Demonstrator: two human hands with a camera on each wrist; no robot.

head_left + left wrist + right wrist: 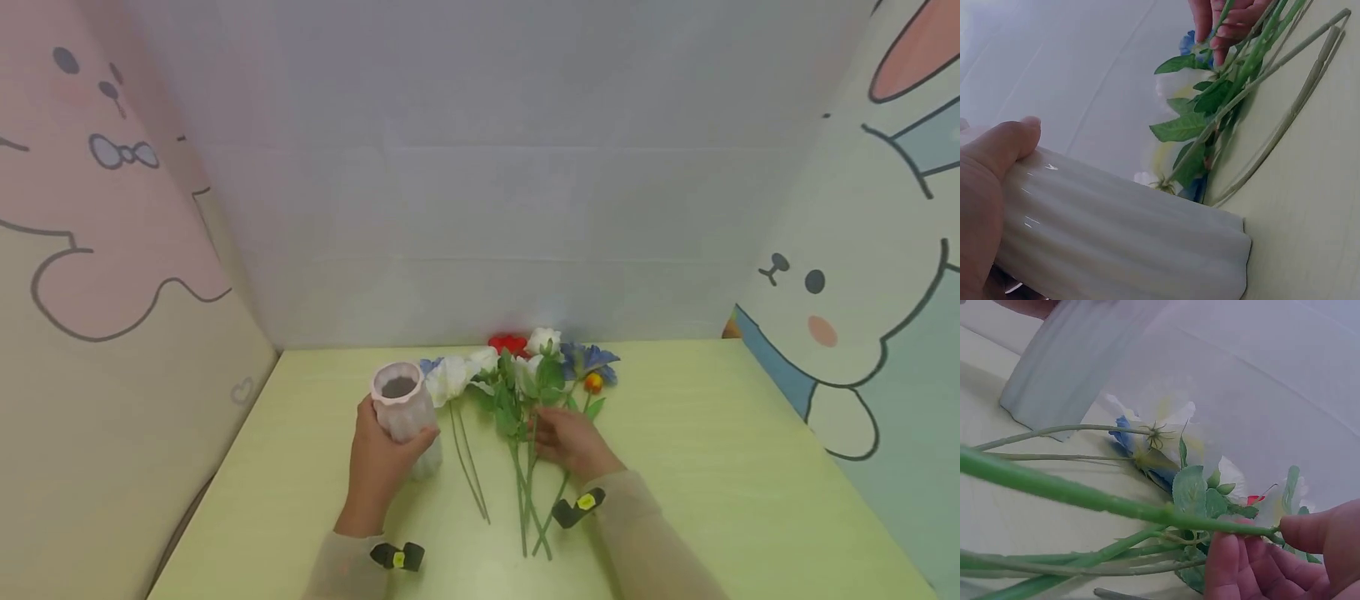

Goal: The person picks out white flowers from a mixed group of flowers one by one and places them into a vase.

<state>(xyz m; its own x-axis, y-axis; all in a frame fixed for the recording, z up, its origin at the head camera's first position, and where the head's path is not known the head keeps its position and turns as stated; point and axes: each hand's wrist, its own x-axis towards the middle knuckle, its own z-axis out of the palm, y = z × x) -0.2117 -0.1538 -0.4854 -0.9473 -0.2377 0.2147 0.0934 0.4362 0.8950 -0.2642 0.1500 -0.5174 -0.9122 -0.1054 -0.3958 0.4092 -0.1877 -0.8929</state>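
Note:
A white fluted vase (pixel 408 417) stands upright on the table, and my left hand (pixel 382 458) grips it round the side. Its base meets the tabletop in the left wrist view. My right hand (pixel 573 442) pinches a green flower stem (pixel 1116 503) between thumb and fingers, just above the pile of artificial flowers. Which bloom belongs to that stem I cannot tell. Around that hand lie white flowers (pixel 450 379), a red flower (pixel 510 344), a blue flower (pixel 588 362) and a small orange bud (pixel 593 383), with green leaves (pixel 506 408). Their stems point toward me.
The pale yellow-green table (pixel 750 467) runs back to a whitish sheet (pixel 480 200). Cartoon-printed panels stand at the left (pixel 112 250) and right (pixel 847 333). Two thin stems (pixel 468 458) lie between the vase and the other flowers.

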